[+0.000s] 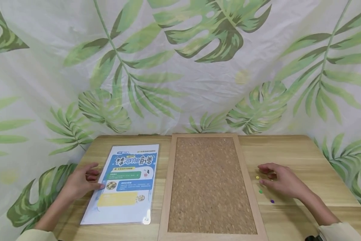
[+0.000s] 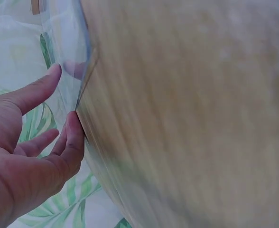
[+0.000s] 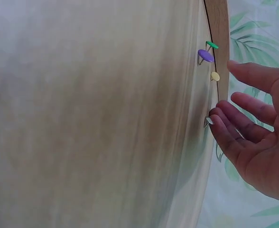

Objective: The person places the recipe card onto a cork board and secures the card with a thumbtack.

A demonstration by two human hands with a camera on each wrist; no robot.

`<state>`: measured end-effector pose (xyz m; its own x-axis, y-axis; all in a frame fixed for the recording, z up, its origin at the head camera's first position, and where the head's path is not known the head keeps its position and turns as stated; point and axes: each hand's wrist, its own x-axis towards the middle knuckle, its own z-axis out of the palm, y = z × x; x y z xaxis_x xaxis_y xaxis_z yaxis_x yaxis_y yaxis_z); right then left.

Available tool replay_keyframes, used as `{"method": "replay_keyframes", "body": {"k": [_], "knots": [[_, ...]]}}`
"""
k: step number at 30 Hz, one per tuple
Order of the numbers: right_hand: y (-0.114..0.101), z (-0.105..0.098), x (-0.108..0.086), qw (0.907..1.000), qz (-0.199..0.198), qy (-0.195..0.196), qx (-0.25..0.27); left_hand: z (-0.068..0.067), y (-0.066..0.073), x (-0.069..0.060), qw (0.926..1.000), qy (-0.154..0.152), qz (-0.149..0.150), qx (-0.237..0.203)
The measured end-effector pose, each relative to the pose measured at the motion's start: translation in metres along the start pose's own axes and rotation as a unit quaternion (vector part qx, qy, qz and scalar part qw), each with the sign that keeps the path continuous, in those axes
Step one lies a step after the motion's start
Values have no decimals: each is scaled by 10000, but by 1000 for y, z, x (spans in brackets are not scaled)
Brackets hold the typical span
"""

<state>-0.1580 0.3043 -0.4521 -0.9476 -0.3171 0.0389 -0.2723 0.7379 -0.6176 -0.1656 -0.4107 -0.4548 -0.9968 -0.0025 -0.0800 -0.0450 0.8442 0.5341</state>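
A printed, glossy laminated sheet [image 1: 124, 185] lies flat on the left side of the table. My left hand [image 1: 79, 182] is at its left edge, the thumb over the edge and the fingers loosely bent; the left wrist view shows thumb and fingers apart. On the right, my right hand [image 1: 284, 180] hovers by several small thumbtacks, its fingers relaxed and holding nothing visible. A yellow thumbtack [image 3: 215, 76], a green thumbtack [image 3: 212, 45] and a purple thumbtack [image 3: 205, 56] stand out. One pale thumbtack [image 3: 209, 121] is close to the fingertips.
Between the hands lies a cork board [image 1: 211, 184] with a light wooden frame [image 1: 166, 197]. The wooden table [image 1: 276, 147] reaches back to a leaf-patterned cloth [image 1: 204, 90] hanging behind it.
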Motion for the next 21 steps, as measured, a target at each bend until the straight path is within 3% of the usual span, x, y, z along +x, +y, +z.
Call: {"method": "replay_keyframes", "body": {"k": [11, 21], "knots": [[7, 4, 3, 9997, -139, -87, 195, 9, 11, 0, 9991, 128, -130, 374], [3, 6, 9, 9996, -274, -44, -23, 7, 14, 2, 9997, 28, -144, -210]]}}
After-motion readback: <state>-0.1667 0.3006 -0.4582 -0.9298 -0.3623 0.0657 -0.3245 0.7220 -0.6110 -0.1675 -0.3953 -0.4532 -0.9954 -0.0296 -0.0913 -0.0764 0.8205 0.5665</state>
